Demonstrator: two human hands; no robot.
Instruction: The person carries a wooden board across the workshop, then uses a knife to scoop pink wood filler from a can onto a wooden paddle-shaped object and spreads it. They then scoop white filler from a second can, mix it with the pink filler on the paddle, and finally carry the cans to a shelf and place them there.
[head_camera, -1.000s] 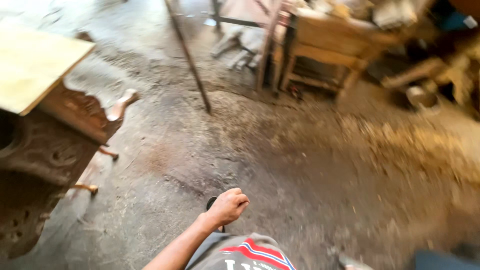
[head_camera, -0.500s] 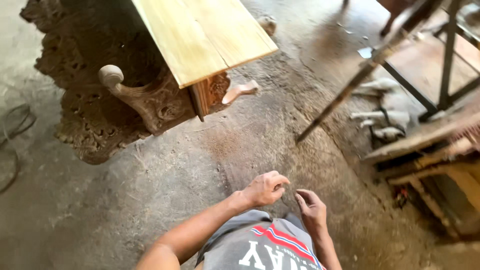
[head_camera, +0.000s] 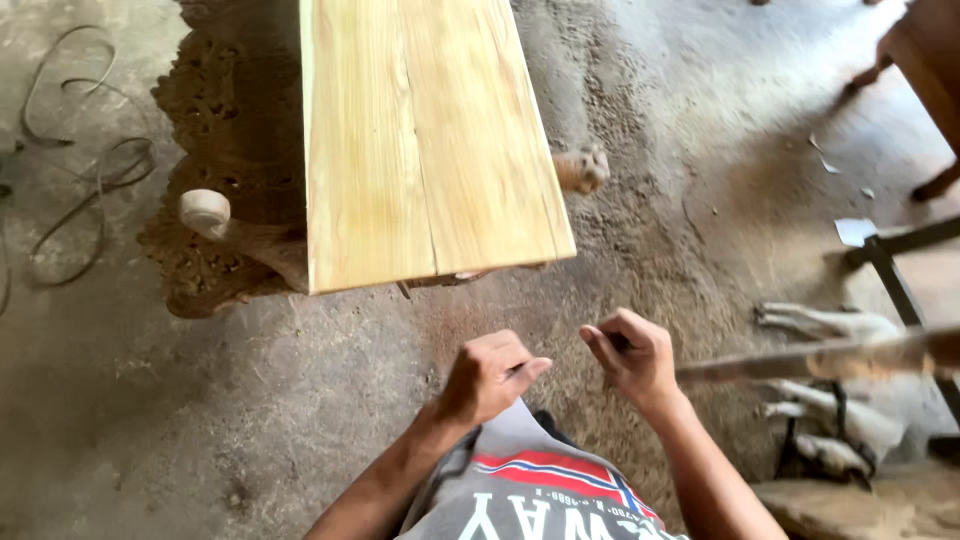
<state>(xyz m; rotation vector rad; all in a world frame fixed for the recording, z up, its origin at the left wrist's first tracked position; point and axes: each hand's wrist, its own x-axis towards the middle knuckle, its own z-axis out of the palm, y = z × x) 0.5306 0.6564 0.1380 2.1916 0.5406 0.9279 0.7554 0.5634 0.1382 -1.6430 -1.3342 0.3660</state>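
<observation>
My left hand (head_camera: 490, 375) and my right hand (head_camera: 632, 355) hover close together above the dusty floor, just in front of my grey shirt (head_camera: 540, 495). Both have their fingers curled closed, thumb against forefinger. I see no clear object in either; anything pinched is too small to make out. A pale wooden plank (head_camera: 430, 140) lies directly ahead of them on a dark carved wooden piece (head_camera: 225, 250), its near end a short way from my knuckles.
Loose cables (head_camera: 90, 180) snake over the floor at the left. At the right, a pale animal (head_camera: 830, 385) lies beside a dark metal frame leg (head_camera: 895, 280), and a blurred wooden stick (head_camera: 800, 362) crosses above it. Paper scraps (head_camera: 855, 231) lie nearby.
The view has swung so the plank now lies straight ahead and closer. My right hand has come up beside the left, and both have risen toward the plank's near end.
</observation>
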